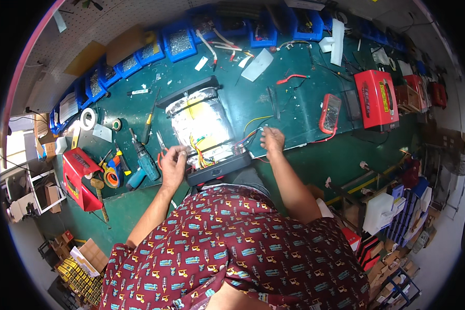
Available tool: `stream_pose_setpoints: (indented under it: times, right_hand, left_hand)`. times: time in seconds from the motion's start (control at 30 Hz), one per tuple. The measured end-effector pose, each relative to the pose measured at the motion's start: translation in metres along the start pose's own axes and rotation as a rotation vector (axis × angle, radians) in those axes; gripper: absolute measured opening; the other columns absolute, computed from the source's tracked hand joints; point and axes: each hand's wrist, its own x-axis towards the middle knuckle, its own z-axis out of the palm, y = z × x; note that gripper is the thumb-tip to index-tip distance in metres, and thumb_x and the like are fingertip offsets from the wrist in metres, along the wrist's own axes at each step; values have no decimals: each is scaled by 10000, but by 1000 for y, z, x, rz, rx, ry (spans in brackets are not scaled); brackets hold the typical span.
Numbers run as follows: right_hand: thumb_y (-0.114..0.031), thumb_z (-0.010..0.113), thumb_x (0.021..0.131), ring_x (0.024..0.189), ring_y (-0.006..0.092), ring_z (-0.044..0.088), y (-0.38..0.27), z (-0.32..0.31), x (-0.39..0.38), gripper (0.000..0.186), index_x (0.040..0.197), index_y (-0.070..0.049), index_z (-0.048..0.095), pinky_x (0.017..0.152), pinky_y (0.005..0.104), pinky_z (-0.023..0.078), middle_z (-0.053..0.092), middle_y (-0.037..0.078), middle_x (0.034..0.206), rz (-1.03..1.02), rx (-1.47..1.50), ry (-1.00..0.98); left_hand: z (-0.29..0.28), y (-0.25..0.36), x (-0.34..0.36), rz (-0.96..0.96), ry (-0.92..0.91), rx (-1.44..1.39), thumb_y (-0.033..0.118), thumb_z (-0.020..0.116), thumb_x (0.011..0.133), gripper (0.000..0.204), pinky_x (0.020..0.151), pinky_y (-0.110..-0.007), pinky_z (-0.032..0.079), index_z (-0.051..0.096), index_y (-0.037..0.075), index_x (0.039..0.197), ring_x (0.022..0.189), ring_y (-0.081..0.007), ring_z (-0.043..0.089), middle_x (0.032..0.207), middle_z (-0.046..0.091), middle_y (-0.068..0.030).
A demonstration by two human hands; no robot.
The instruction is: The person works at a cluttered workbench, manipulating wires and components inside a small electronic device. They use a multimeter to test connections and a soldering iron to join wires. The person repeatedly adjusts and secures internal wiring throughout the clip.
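In front of me on the green bench lies a pack wrapped in shiny silver film (204, 124), with a black end plate (219, 169) at its near edge and another (188, 92) at its far edge. A bundle of yellow and red wires (201, 155) sits at its near left corner. My left hand (175, 164) is closed beside that corner, thumb and fingertips together; what they pinch is hidden. To the right of the pack, my right hand (273, 140) pinches the ends of thin coloured wires (250, 135) that run from the pack's near right corner.
Scissors (161, 147), a teal cordless drill (147, 163) and a screwdriver (149, 124) lie left of the pack. A red multimeter (329, 113) and a red metal case (374, 101) stand at right. Blue parts bins (180, 44) line the back; another red case (81, 178) is at left.
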Motion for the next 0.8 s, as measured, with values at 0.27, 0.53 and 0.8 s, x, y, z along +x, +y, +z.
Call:
stream_pose_setpoints:
  times: [0.27,0.53,0.8]
  right_hand:
    - [-36,718,840,691,145,651,-14,14,14,270,1097,-20,636,546,282,536,681,65,852,17,83,-288]
    - [-33,637,898,821,192,688,-10,-20,-3,262,1159,-36,607,693,312,578,707,95,981,-20,394,-380]
    - [-172,765,755,1106,347,552,38,-34,-50,349,1084,-83,687,953,445,466,635,136,1115,-870,-955,-377]
  left_hand:
    - [29,28,-11,8,-200,-45,40,595,983,129,714,-261,521,655,-36,1068,773,-99,617,860,660,-44]
    - [44,69,-18,269,-470,555,205,853,719,455,857,-431,520,687,14,1097,969,-362,656,1014,694,-186]
    - [55,73,-17,70,-500,659,240,848,703,400,716,-432,535,653,-6,950,803,-379,683,843,675,-207]
